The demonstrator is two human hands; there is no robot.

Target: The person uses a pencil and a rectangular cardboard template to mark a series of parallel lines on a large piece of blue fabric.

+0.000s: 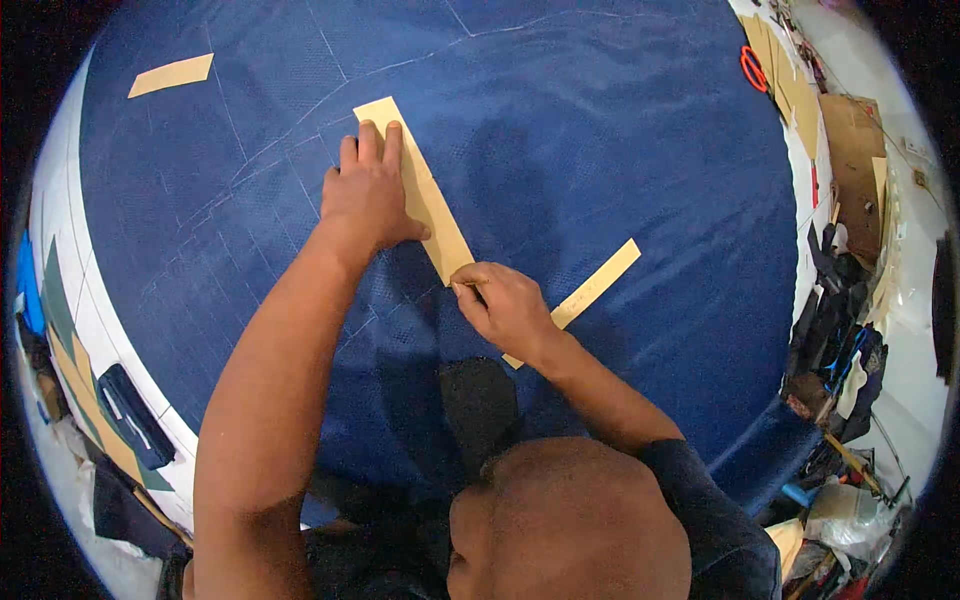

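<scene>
Dark blue fabric (650, 170), marked with thin pale lines on its left half, is spread in front of me. A long tan card strip (440, 225) lies slantwise on it. My left hand (365, 195) presses the strip down, fingertips near its far end and thumb stretched to its edge lower down. At the strip's near end, my right hand (508, 310) is closed in a pinch; whatever sits between its fingertips is too small to make out. Partly under my right wrist is a narrower tan card strip (605, 278) with faint writing.
A short tan card piece (172, 74) lies at the far left of the fabric. Orange-handled scissors (753, 69) rest at the far right edge by more tan card pieces (785, 80). A dark pouch-like case (136, 415) is at the near left; dark cloth scraps (838, 290) pile up rightward.
</scene>
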